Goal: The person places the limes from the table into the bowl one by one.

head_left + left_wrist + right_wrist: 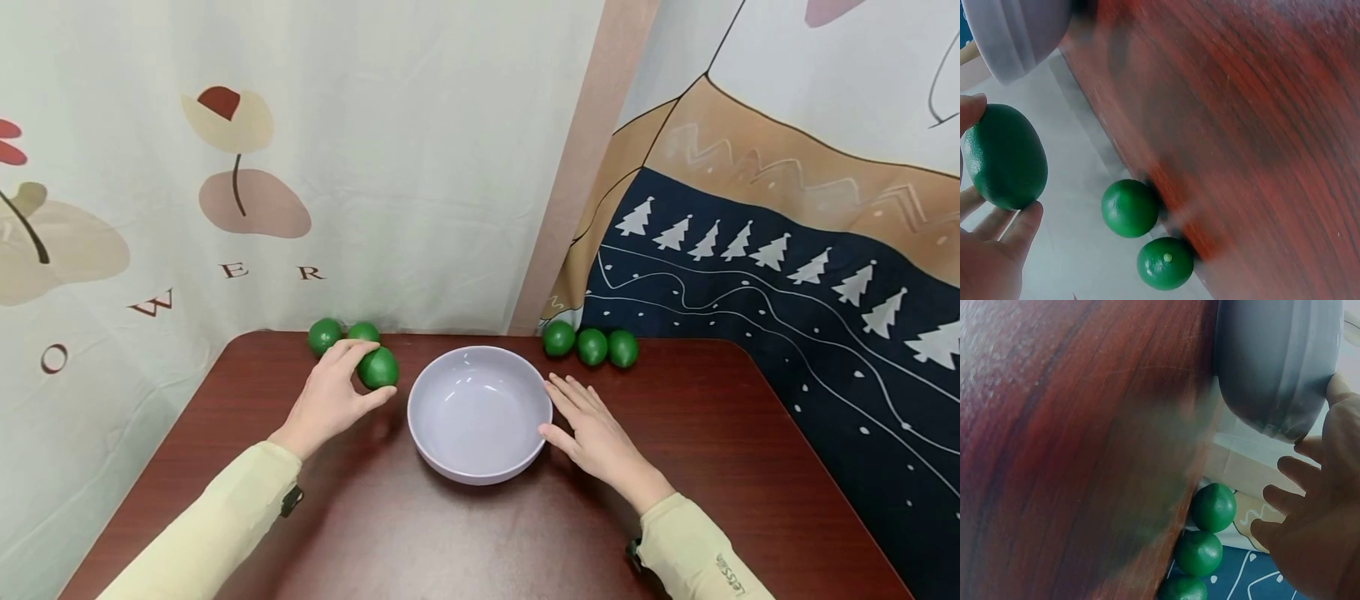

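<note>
- Grasps a green lime [377, 369] between thumb and fingertips of the left hand [330, 400], left of centre in the head view.
- Lies at the upper right of the left palm there, with fingers above and left, thumb below.
- Seems, judging by a faint shadow beneath, raised off the table [480, 542].
- Runs lengthwise almost top to bottom at the left edge of the left wrist view, with thumb at the upper end and fingertips at the lower; looks nearly round from the head.
- Leaves only a narrow gap rightward to the left rim of the bowl [480, 425], mid-frame; probably the relation to watch.
- Belongs to the left hand's reach, well apart from the right hand [596, 437] across the bowl.
- Touches the bowl's right side with right thumb and index finger, fingers extended, not clenched.
- Shows two limes [325, 337] behind the left hand, three limes [592, 347] upper right of the bowl.
</note>
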Tool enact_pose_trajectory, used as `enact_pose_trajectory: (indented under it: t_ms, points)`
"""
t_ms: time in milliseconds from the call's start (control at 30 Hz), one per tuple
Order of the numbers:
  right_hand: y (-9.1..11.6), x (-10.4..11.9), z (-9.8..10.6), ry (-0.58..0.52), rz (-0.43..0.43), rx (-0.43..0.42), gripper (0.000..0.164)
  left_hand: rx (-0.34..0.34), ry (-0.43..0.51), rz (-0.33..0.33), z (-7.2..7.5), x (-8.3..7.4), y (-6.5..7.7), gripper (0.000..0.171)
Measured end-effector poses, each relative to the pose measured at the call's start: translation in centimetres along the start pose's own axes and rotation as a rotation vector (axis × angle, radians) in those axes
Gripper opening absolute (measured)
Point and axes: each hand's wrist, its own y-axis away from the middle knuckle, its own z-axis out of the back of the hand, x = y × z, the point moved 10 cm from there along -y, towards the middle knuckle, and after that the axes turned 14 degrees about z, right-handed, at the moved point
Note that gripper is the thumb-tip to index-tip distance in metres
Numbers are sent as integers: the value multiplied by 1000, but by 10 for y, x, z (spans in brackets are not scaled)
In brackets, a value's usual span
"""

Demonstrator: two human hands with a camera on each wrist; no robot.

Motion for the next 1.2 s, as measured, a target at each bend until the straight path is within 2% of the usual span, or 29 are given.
enact_pose_trajectory:
  t_ms: [600,1000,1200]
  points:
    - [0,1,1,3,2,-6,69,13,34,-6,-8,-13,6,63]
    - [-1,3,2,8,9,-6,69,-5,49,-57,-7,-29,7,65]
    - [-1,2,1,14,3,-2,69,7,60,-66,-8,-34,8,65]
